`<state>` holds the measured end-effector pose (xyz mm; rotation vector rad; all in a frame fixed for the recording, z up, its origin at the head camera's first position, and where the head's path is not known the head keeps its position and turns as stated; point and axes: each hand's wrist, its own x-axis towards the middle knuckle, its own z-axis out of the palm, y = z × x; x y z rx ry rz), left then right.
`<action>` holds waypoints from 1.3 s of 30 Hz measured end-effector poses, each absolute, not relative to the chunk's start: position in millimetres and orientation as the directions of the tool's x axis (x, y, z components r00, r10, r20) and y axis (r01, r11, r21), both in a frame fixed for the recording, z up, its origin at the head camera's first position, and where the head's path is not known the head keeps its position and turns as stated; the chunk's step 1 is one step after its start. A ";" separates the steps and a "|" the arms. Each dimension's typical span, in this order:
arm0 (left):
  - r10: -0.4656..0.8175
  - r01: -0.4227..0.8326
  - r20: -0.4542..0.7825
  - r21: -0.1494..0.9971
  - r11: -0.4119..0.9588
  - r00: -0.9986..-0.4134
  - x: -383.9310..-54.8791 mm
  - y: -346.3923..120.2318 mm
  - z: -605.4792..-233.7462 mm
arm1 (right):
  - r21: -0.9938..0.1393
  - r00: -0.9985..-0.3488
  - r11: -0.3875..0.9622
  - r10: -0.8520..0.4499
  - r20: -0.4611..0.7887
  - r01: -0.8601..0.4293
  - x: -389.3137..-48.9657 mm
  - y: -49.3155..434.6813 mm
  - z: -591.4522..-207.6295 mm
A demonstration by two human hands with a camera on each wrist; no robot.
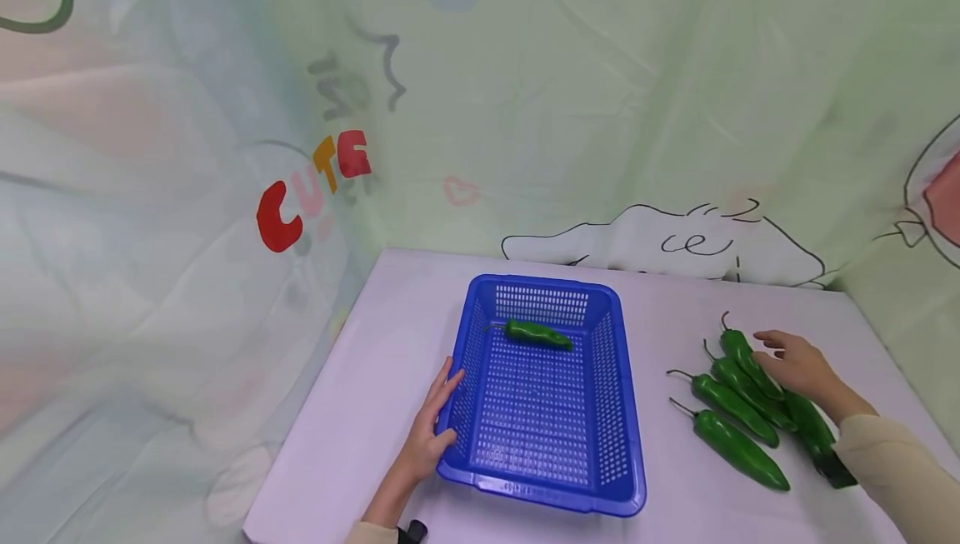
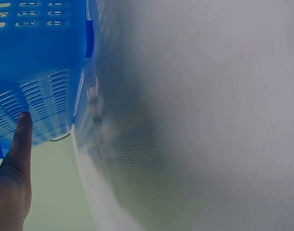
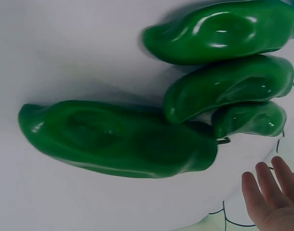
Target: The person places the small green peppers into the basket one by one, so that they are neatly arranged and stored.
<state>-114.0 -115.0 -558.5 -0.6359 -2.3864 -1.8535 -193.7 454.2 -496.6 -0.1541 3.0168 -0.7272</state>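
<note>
A blue plastic basket [image 1: 536,494] with slotted walls stands on the table, and one green chili pepper [image 1: 537,334] lies inside near its far end. My left hand [image 1: 426,436] rests against the basket's left side with extended fingers; in the left wrist view a straight finger [image 2: 22,144] touches the slotted wall. On the right lie several more green peppers [image 1: 738,448], side by side, with one long pepper [image 3: 122,139] lying across the ends of others. Just above the farthest of these, my right hand [image 1: 798,367] hovers with loosely bent fingers, apparently holding nothing.
The pale table [image 1: 337,411] meets a printed curtain [image 1: 562,111] at the back and another hanging sheet [image 1: 150,319] on the left. A strip of tabletop separates the basket from the peppers on the right.
</note>
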 end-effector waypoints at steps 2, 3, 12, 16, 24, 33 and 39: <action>0.283 0.352 0.291 0.915 0.195 -0.914 -113.8 -114.6 -558.4 | -0.445 -0.995 0.892 -0.098 -0.009 -0.084 -191.8 457.5 -499.0; 0.282 0.353 0.293 0.915 0.194 -0.914 -113.7 -114.4 -558.3 | -0.438 -0.996 0.895 -0.093 -0.006 -0.081 -190.7 459.1 -500.0; 0.283 0.351 0.291 0.917 0.189 -0.914 -114.0 -115.1 -558.3 | -0.411 -0.999 0.911 -0.051 -0.019 -0.039 -179.8 470.2 -505.7; 0.286 0.343 0.284 0.922 0.182 -0.915 -113.7 -115.4 -557.8 | -0.417 -0.997 0.909 -0.049 -0.053 -0.023 -176.6 475.0 -511.9; 0.289 0.342 0.283 0.923 0.179 -0.915 -114.3 -115.1 -558.0 | -0.423 -0.996 0.906 -0.062 -0.064 -0.029 -173.3 481.3 -521.2; 0.293 0.332 0.273 0.927 0.175 -0.916 -114.4 -115.1 -559.5 | -0.434 -0.992 0.901 -0.045 -0.116 0.010 -168.9 483.9 -532.1; 0.289 0.337 0.277 0.924 0.182 -0.916 -114.0 -115.7 -557.8 | -0.449 -0.992 0.893 -0.045 -0.117 0.012 -167.2 479.3 -530.2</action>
